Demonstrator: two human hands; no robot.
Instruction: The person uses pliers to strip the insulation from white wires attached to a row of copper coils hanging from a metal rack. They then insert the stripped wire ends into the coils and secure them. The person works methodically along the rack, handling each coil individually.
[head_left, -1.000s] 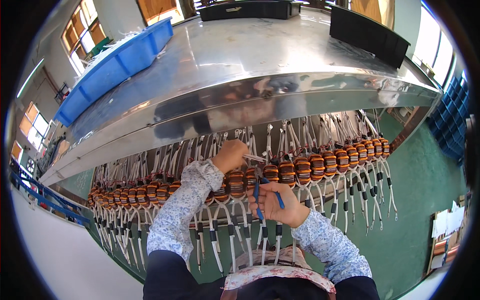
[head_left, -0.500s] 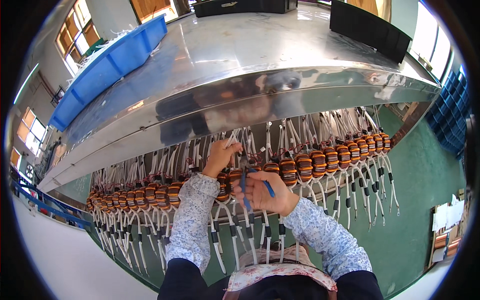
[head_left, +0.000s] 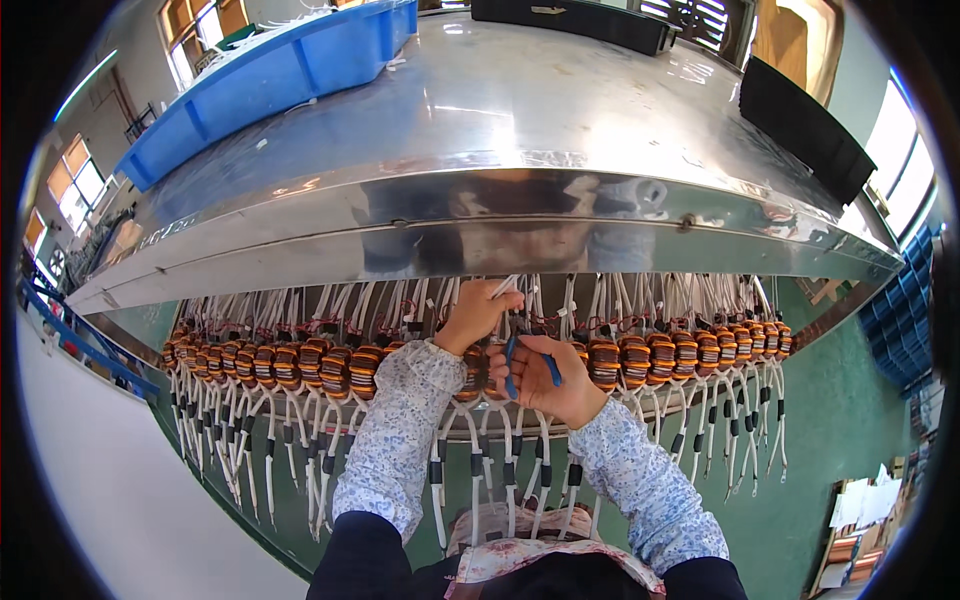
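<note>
A long row of toroidal coils (head_left: pixel 335 372), wound in dark brown wire with orange bands, runs left to right below the metal table edge. My left hand (head_left: pixel 478 315) pinches white leads (head_left: pixel 510 284) that rise from the coils near the middle. Just to its right, my right hand (head_left: pixel 565 388) is wrapped around blue-handled pliers (head_left: pixel 512 362), their handles spread. The jaws sit by the leads close to my left fingertips; what lies between them is too small to make out. White sleeved leads with black bands (head_left: pixel 436 470) hang beneath the coils.
The shiny metal table (head_left: pixel 480 110) stands above and beyond the coils. On it are a blue bin (head_left: pixel 270 75) with white pieces and black trays (head_left: pixel 800 135). Blue crates (head_left: pixel 905 310) are stacked at the right, and a shelf with papers (head_left: pixel 865 505) stands at lower right.
The view has shifted, so the table and bins sit farther right. Both hands stay at the middle coils; the pliers remain in my right hand, with the handles still spread.
</note>
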